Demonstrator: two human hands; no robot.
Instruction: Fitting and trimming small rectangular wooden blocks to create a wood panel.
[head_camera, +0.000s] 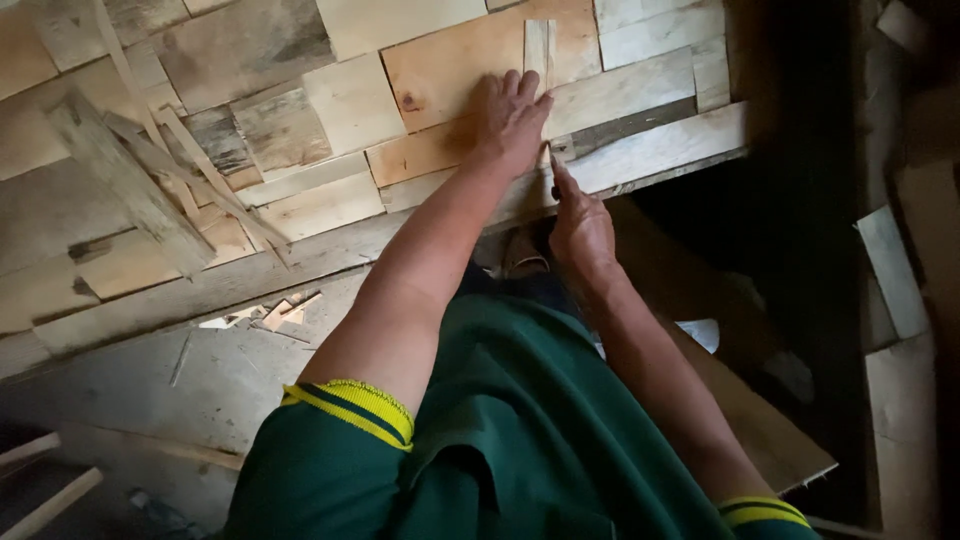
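A patchwork of flat wood pieces (440, 65) is laid edge to edge across the far side of the scene — most of that surface is already covered, pieces butted close. A narrow wood strip (539, 50) stands lengthwise in a seam toward the far right; the left hand (510, 115) is pressed flat on it and on the neighbouring board, fingers spread and extended, nothing gripped. The right hand (578, 225) is just near of it at the edge plank (650, 150), fingers curled, index pointed at the strip's near end; whether something thin is pinched there cannot be told — too dark. A loose pile of offcut slats (160, 170) lies to the left, unplaced. Small chips (275, 315) are scattered on the near floor. Judged: laying mostly done, right edge and gaps left.
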